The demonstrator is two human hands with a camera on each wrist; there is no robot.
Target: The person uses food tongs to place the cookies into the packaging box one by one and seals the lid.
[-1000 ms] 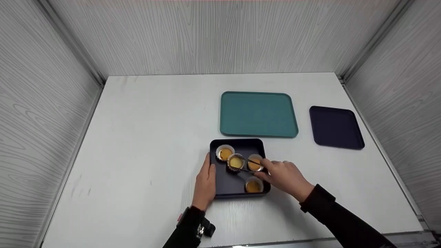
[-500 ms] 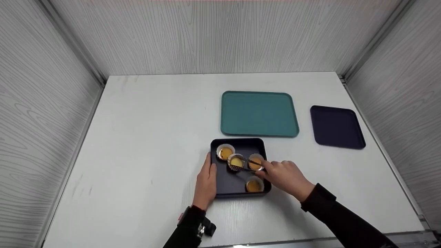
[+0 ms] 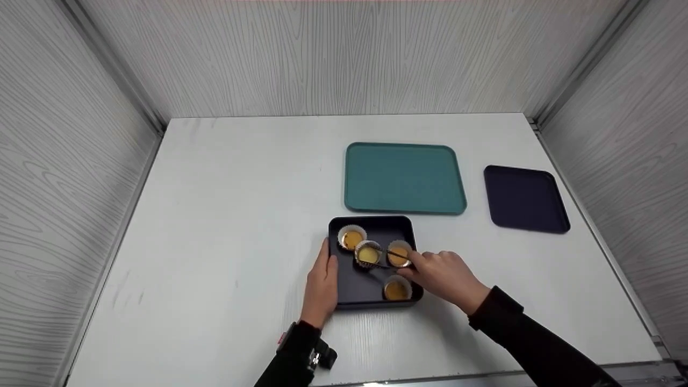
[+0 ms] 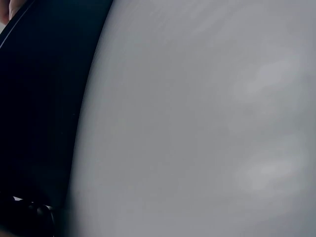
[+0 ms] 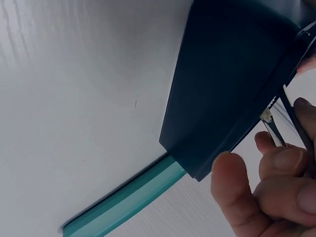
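Observation:
A dark square tray (image 3: 355,285) on the white table holds several egg tarts in paper cups. My right hand (image 3: 443,277) pinches black tongs (image 3: 389,258), whose tips close around the middle tart (image 3: 368,253). More tarts sit at the back left (image 3: 351,238), right (image 3: 399,255) and front right (image 3: 396,290). My left hand (image 3: 321,285) rests flat against the tray's left edge, fingers straight. In the right wrist view the fingers (image 5: 276,177) grip the tongs (image 5: 289,116) beside the tray wall (image 5: 222,94). The left wrist view shows only the dark tray side (image 4: 39,108) and table.
A teal tray (image 3: 404,178) lies just behind the dark tray; its rim (image 5: 123,202) shows in the right wrist view. A dark flat lid (image 3: 524,199) lies at the right. Grey panel walls enclose the table on three sides.
Almost nothing has moved. The tongs stay closed around the middle tart, which sits in about the same spot, and the left hand stays against the tray.

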